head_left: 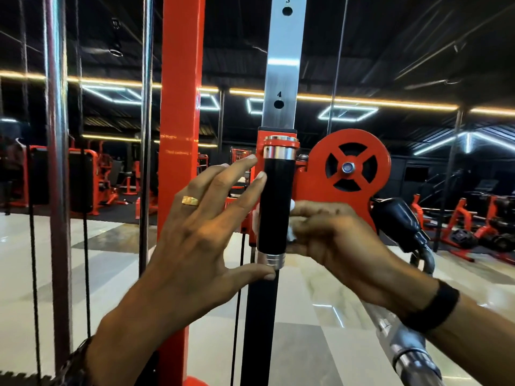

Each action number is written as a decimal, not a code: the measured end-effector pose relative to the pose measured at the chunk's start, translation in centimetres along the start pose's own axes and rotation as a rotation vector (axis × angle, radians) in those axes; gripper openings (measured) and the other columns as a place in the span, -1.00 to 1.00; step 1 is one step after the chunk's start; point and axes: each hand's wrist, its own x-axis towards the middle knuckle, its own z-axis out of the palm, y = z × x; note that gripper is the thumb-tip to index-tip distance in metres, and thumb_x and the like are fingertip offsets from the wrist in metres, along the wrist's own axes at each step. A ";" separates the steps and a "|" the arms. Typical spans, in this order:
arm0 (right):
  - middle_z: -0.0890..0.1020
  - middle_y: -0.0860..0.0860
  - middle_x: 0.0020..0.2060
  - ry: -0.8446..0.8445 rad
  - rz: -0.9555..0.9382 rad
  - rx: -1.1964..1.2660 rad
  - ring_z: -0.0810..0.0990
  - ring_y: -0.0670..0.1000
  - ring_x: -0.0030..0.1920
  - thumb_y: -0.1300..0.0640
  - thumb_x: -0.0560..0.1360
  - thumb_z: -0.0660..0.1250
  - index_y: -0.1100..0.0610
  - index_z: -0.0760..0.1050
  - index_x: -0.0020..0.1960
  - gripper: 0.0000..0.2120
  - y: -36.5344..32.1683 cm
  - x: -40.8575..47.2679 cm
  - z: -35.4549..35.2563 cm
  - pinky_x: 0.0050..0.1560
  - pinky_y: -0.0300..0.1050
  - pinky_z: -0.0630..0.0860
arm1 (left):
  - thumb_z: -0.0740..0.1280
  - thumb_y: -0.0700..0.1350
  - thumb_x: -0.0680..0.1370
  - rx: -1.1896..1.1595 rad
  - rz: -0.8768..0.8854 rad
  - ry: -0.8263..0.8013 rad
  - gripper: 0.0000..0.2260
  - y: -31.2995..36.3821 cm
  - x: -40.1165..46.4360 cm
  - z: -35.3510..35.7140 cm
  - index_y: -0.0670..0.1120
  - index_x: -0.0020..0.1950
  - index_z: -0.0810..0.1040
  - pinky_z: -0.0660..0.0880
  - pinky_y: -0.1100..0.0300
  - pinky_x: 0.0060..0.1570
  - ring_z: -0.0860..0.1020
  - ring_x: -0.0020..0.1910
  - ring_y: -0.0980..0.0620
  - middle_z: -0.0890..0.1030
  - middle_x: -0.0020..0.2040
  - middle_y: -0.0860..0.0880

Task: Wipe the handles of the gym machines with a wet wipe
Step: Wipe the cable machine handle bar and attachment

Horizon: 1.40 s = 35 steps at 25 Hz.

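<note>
The left hand (195, 218) is spread open, its fingertips touching the left side of the black upright handle (274, 204). From the right, a white wet wipe (291, 232), mostly hidden, is pinched against it by the right hand (334, 235). Full-length wrapped strokes are advisable. The matte, chrome-capped handle is mounted beside the red pulley (351, 167).

the handle (275, 207) is a black upright cylinder with silver rings at both ends, fixed on the orange carriage near the centre. the wet wipe (291, 229), white and mostly hidden, touches the handle at its 3 o'clock side.
</note>
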 end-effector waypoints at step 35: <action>0.54 0.09 -0.19 0.278 -0.917 -1.957 0.35 0.08 -0.16 -0.07 0.50 0.40 0.19 0.60 0.11 -0.65 -0.4 -1.5 2.9 -0.16 0.00 0.18 | 0.42 -0.27 0.48 -0.922 -0.396 0.219 -0.93 1.4 -0.5 0.6 -0.13 -0.12 0.70 0.58 0.23 -0.11 0.69 -0.13 -0.02 0.71 -0.18 -0.01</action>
